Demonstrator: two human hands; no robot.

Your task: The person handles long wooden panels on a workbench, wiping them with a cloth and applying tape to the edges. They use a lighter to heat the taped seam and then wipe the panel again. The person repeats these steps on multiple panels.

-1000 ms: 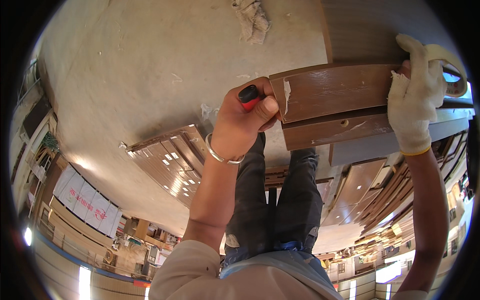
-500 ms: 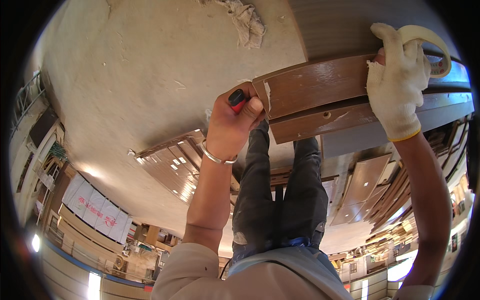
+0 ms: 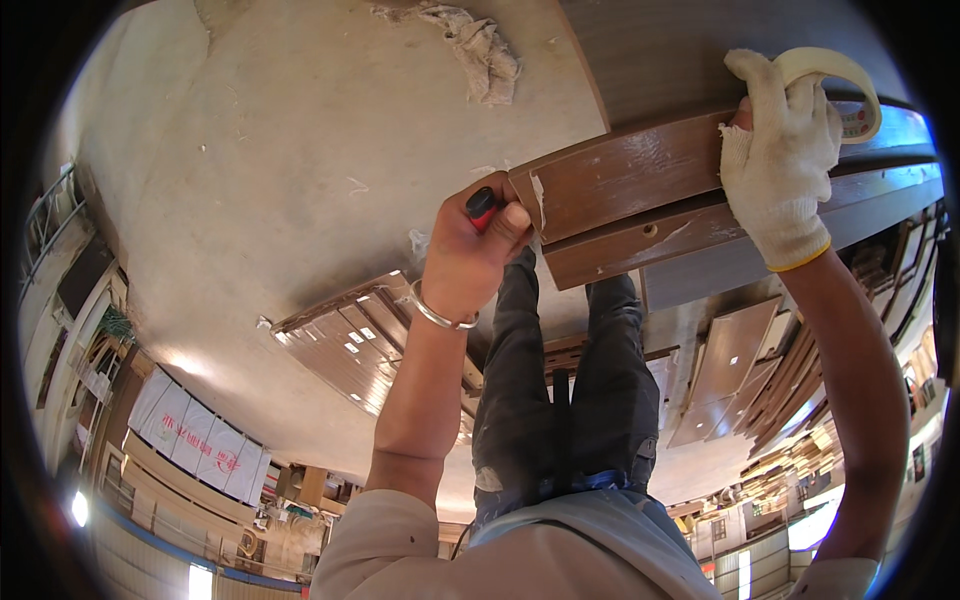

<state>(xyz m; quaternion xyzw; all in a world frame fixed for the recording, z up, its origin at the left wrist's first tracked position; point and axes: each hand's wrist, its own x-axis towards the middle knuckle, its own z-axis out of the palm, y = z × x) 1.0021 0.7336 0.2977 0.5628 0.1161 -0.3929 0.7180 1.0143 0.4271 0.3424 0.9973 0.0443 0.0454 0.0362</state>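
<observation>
My bare left hand (image 3: pixel 465 250), a metal bangle on its wrist, is closed around a tool with a red and black handle (image 3: pixel 482 207). The tool's working end is hidden. Its fingers touch the left end of a glossy brown wooden board (image 3: pixel 630 165), where a whitish strip shows on the surface. A second brown strip (image 3: pixel 650 238) with a round hole lies along the near side. My right hand (image 3: pixel 785 165), in a white knitted glove, bears on the boards farther right. A roll of pale masking tape (image 3: pixel 868 85) is held in its fingers.
Beneath the boards is a large dark panel (image 3: pixel 680 60). A crumpled rag (image 3: pixel 485 55) lies on the concrete floor (image 3: pixel 300 120). Brown panels (image 3: pixel 345 335) are stacked left of my legs, with more panels (image 3: pixel 725 365) and timber to the right.
The view has shifted slightly, and both hands keep their grips. My right hand and the tape appear a little farther left in the picture.
</observation>
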